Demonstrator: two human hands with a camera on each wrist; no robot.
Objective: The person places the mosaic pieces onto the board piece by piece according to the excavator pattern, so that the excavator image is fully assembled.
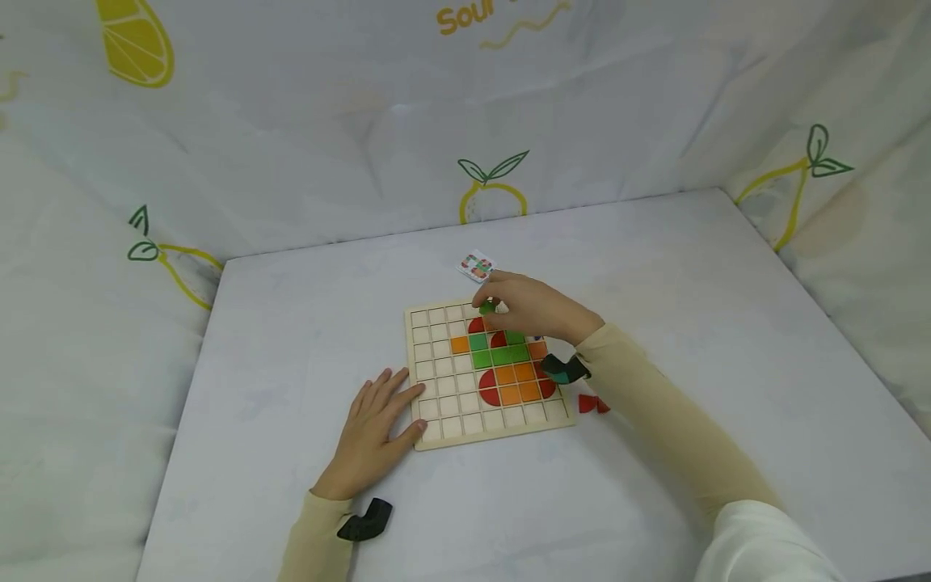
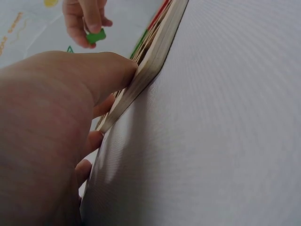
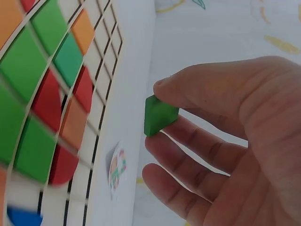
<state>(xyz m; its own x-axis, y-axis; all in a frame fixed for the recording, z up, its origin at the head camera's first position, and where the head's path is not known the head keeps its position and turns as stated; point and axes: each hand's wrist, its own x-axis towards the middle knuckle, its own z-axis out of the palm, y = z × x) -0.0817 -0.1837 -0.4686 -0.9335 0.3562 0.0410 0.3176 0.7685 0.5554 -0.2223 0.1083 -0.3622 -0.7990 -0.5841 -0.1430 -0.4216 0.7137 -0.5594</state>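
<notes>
A wooden grid board (image 1: 447, 387) lies on the white table with red, orange, green and teal tiles in its squares. My right hand (image 1: 541, 309) is over the far part of the board and pinches a green tile (image 3: 161, 115) between thumb and fingers. In the right wrist view that tile is held apart from the board. My left hand (image 1: 372, 440) rests on the table at the board's left side, fingers spread and fairly straight. Its thumb (image 2: 115, 70) touches the board's near corner. A blue tile (image 3: 23, 218) shows at the lower left of the right wrist view.
Two loose red pieces (image 1: 587, 403) lie on the table just right of the board. Beyond the board's far edge is a small card (image 1: 476, 265) with a coloured pattern. A white cloth (image 1: 291, 145) printed with lemons stands behind the table and along its sides.
</notes>
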